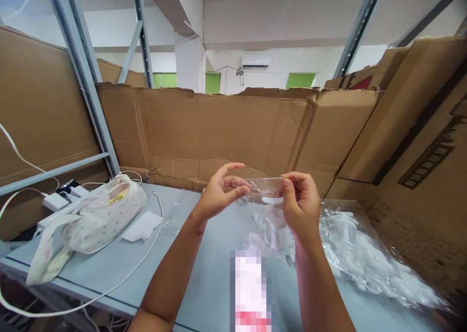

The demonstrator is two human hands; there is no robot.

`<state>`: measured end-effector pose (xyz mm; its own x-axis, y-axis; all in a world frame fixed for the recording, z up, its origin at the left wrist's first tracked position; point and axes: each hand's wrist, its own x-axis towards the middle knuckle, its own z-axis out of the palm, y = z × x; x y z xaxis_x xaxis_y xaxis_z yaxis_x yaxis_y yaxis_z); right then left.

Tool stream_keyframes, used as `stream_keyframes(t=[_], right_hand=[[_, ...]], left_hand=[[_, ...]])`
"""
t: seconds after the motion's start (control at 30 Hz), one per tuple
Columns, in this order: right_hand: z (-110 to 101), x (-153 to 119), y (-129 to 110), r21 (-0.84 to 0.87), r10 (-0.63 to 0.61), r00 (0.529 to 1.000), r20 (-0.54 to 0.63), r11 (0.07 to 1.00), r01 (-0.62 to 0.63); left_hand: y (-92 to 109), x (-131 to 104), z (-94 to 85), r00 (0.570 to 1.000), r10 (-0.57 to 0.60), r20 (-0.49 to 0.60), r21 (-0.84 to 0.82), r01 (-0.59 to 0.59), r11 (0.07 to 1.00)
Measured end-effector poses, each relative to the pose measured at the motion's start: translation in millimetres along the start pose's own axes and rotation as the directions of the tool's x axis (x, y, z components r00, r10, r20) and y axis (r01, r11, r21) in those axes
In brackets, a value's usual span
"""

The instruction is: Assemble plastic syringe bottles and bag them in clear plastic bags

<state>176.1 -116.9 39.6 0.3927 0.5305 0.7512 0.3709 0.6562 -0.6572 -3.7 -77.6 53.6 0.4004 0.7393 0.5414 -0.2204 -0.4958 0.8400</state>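
Observation:
A clear plastic bag [264, 186] is stretched between my two hands above the table. At its upper left corner, my left hand [224, 191] pinches the film between thumb and fingers, with the index finger held out above. My right hand [299, 198] has the upper right edge gripped between thumb and curled fingers. Small white and clear plastic pieces [268, 230] show below and through the film; whether they lie inside this bag or behind it I cannot tell. To the right of my right forearm lies a large clear bag full of white plastic parts [357, 249].
On the left are a white patterned fabric pouch [104, 215], a crumpled tissue [143, 226], a power strip with white chargers [56, 203] and a loose white cable [146, 254]. Cardboard walls [219, 132] and metal shelf posts [82, 79] enclose the grey table [207, 273].

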Motion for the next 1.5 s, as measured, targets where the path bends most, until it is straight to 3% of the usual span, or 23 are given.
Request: stream_keyframes(t=[0.17,0.27,0.37,0.47,0.53,0.7,0.83,1.13,1.37,1.5], right_hand=[[5,-3,-2,0.095,0.014,0.997,-0.079,0.995,-0.006],[4,-1,-3,0.238,0.09,0.994,-0.058,0.968,-0.074],[-3,4,-3,0.33,0.213,0.97,0.118,0.913,-0.241],[-9,8,0,0.235,0.291,0.883,0.368,0.89,-0.391],[-10,10,1,0.155,0.308,0.853,0.421,0.902,-0.403],[-6,9,2,0.096,0.266,0.918,0.294,0.948,-0.305],[-2,5,1,0.06,0.197,0.956,0.219,0.975,-0.214],[3,6,8,0.115,0.156,0.969,0.191,0.977,-0.18],[-5,10,14,0.12,0.152,0.974,0.169,0.977,-0.174],[-9,11,14,0.013,0.192,0.951,0.244,0.98,-0.201]], left_hand=[[2,-3,11.6,0.994,0.03,-0.103,0.152,-0.014,0.988],[1,-2,15.3,0.983,0.066,-0.171,0.149,-0.041,0.988],[-1,-1,16.0,0.973,0.092,-0.213,0.098,-0.072,0.993],[-3,0,16.4,0.968,0.112,-0.224,0.074,-0.097,0.992],[-3,-1,16.8,0.962,0.143,-0.234,0.097,-0.123,0.988],[-5,-1,14.9,0.927,0.253,-0.277,0.225,-0.193,0.955],[-7,0,12.5,0.924,0.25,-0.29,0.184,-0.202,0.962],[-14,11,5.0,0.962,0.004,-0.274,-0.187,-0.057,0.981],[-19,14,0.9,0.93,-0.013,-0.366,-0.137,-0.04,0.99],[-17,12,1.5,0.906,0.032,-0.422,-0.064,-0.065,0.996]])
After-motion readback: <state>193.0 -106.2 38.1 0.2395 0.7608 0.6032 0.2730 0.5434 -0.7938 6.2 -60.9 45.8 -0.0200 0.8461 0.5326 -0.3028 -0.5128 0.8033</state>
